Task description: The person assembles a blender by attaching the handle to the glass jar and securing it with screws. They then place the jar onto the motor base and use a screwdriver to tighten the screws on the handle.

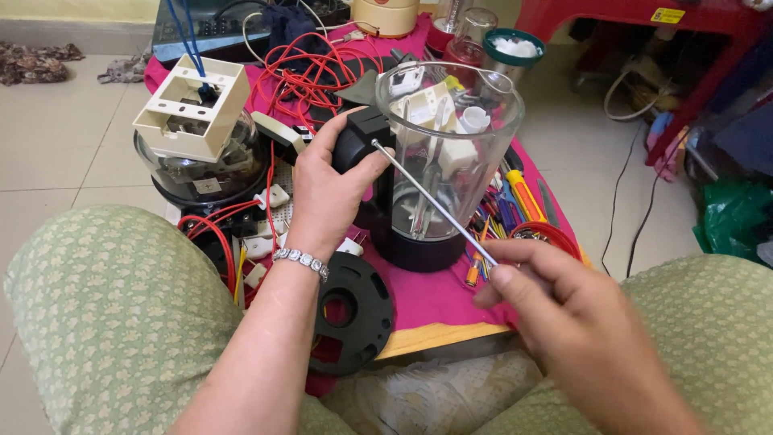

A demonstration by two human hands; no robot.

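Note:
My left hand grips the black handle of a clear blender jar that stands upright on its black base on a pink cloth. The jar holds several small white plastic parts. My right hand pinches the near end of a long thin metal screwdriver shaft, whose tip touches the handle just beside my left thumb. A bracelet sits on my left wrist.
A black round plastic part lies at the board's near edge. Red wires, a cream plastic housing on a domed glass unit, and several screwdrivers crowd the cloth. My knees flank the low board. A red stool stands at the right.

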